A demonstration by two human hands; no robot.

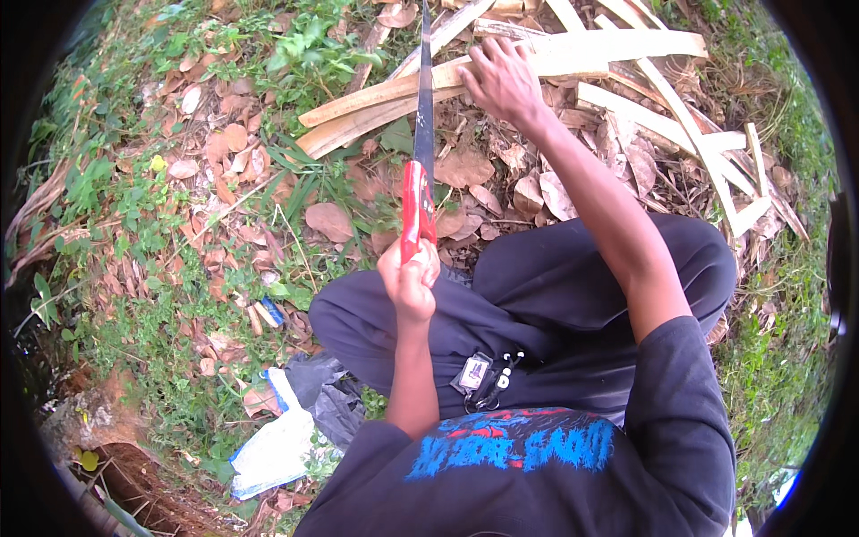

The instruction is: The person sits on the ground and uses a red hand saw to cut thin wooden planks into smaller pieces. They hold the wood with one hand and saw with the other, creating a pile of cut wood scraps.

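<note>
My left hand is closed round the red handle of a handsaw. The saw points away from me, its long dark blade seen nearly edge-on and crossing a pale wooden strip. The blade's far end runs out of the picture at the top. On that strip, just right of the blade, my right hand presses down with its fingers bent over the wood. A second strip lies just below it, partly covered. Whether the blade's teeth touch the wood I cannot tell.
Several more pale strips lie crossed at the upper right. Dry leaves and green plants cover the ground. A white and blue plastic bag lies left of my crossed legs, and a small blue object lies farther up.
</note>
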